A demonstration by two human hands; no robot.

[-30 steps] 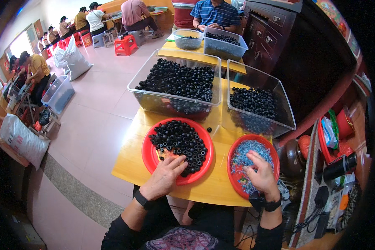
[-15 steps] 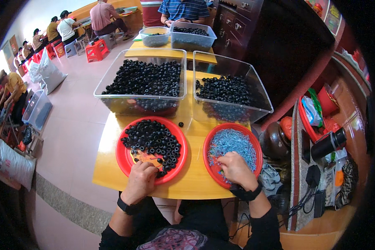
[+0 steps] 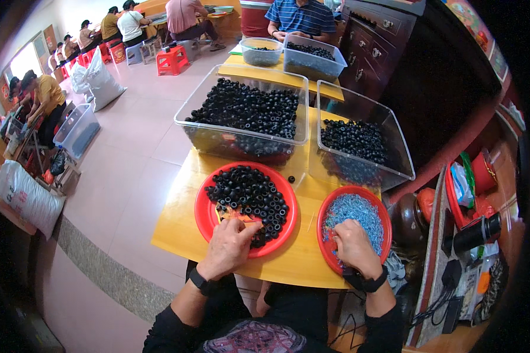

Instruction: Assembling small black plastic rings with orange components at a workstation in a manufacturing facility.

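Note:
My left hand (image 3: 227, 242) is at the near edge of a red plate (image 3: 201, 206) heaped with black ring-shaped pieces (image 3: 241, 185). Its thumb and fingers are closed together beside the rings; whatever they hold is hidden. Over a smaller red plate (image 3: 321, 223) on the right, my right hand (image 3: 357, 246) has its fingers pinched above a pile of tiny bluish, shiny pieces (image 3: 354, 213). Too little shows between those fingertips to name anything there. Both plates rest on a yellow table (image 3: 176, 232).
Behind the plates stand two clear plastic bins, the left bin (image 3: 241, 134) and the right bin (image 3: 368, 156), both holding black rings. One loose ring (image 3: 291, 179) lies between the plates. A person (image 3: 303, 22) sits across. White sacks (image 3: 100, 82) stand on the floor.
The whole view has swung left, so the table and bins appear further right. My hands stay over the same plates, fingers still closed.

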